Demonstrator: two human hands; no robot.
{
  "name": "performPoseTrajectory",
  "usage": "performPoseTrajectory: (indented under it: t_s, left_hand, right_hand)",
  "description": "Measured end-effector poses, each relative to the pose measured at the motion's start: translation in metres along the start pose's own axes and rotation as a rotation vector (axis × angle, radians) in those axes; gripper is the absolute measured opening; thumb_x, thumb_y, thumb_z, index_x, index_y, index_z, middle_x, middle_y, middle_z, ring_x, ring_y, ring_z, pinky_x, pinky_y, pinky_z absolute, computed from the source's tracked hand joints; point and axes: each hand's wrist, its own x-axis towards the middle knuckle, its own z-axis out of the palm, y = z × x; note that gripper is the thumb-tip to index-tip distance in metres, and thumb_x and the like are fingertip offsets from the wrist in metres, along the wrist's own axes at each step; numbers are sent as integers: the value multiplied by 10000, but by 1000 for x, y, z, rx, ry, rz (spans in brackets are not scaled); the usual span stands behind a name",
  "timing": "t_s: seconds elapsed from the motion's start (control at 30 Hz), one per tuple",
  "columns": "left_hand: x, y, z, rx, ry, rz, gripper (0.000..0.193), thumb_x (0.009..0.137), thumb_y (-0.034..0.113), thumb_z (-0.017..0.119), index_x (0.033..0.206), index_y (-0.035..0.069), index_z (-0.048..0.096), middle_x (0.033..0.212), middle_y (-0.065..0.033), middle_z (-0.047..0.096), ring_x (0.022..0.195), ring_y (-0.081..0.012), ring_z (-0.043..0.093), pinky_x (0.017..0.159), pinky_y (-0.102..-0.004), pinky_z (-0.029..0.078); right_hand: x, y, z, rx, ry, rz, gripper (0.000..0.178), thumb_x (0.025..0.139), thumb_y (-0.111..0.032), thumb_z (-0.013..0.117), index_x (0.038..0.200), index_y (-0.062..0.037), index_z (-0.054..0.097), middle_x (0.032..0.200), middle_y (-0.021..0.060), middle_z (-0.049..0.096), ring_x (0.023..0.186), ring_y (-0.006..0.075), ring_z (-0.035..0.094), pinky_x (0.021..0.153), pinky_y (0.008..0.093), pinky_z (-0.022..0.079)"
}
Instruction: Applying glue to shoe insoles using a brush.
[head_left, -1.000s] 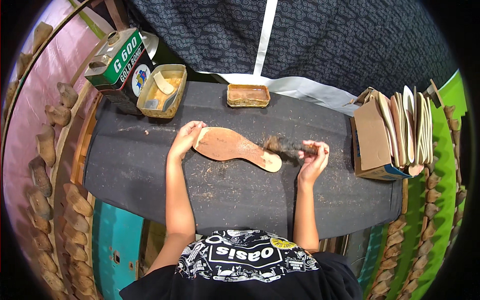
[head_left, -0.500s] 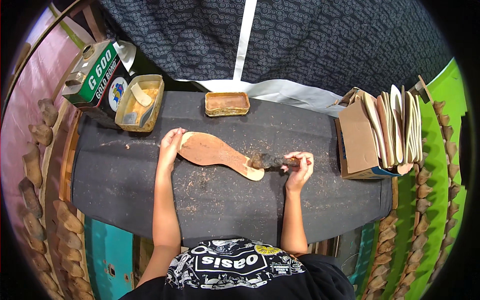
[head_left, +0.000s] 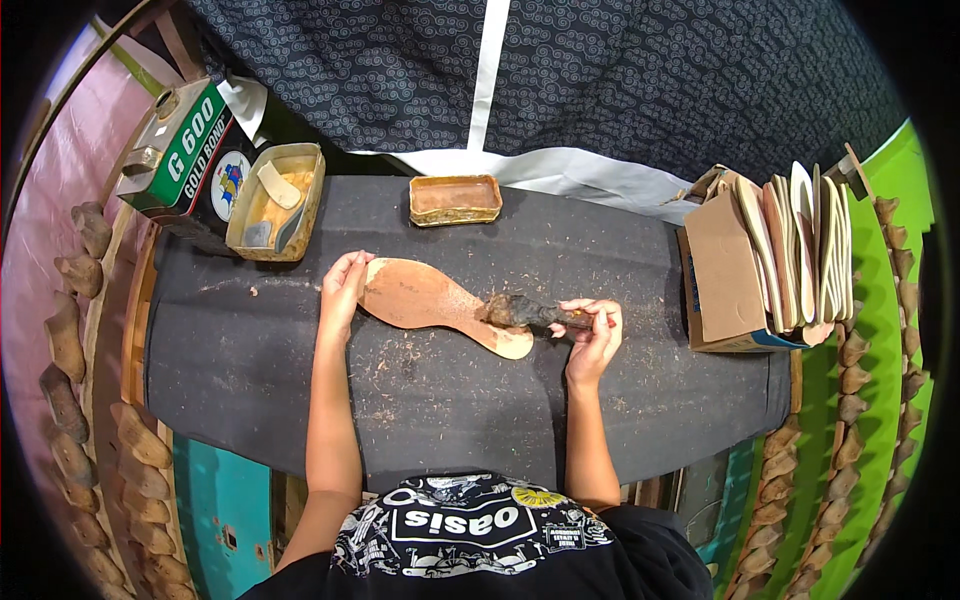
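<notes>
My left hand (head_left: 346, 277) pinches the broad end of a brown shoe insole (head_left: 415, 295), which is held over the dark cloth, its narrow heel end pointing right. In my right hand (head_left: 592, 330) is the handle of a brush (head_left: 520, 312), its bristle end dark and caked. The bristles lie against the insole near its heel, partly covering that edge. Along the heel rim runs a paler band than on the rest of the insole.
A shallow rectangular tray (head_left: 455, 202) stands at the table's far side. Far left are a tub (head_left: 308, 215) holding small flat pieces and a green-and-black metal can (head_left: 185, 150). At right, a cardboard box (head_left: 715, 280) holds several upright insoles. Shavings litter the dark cloth (head_left: 470, 410).
The brush has moved left and slightly up along the insole, from its heel end toward the waist. My left hand keeps its hold on the insole.
</notes>
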Motion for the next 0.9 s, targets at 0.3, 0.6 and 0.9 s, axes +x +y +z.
performPoseTrajectory:
  t_s: [0.3,0.6,0.9]
  left_hand:
    - [-2,5,3,23,15,-9,202,833,200,447,882,25,537,830,1,548,768,-53,484,695,-181,369]
    - [-1,1,2,5,20,-6,184,828,187,457,878,31,540,838,8,545,783,-51,478,703,-181,364]
    - [0,1,0,0,-1,6,178,826,179,460,875,28,541,829,9,546,772,-48,478,692,-177,365]
  right_hand:
    - [15,-8,-33,-87,61,-170,160,802,-139,316,708,-24,375,584,130,476,469,169,500,274,182,359]
    - [7,-7,-17,-24,37,-141,158,812,-158,321,755,-18,365,641,185,516,445,189,493,341,237,422]
    - [-3,-1,-5,-9,-81,-72,189,808,-185,360,739,-10,385,642,179,514,490,188,506,393,253,431]
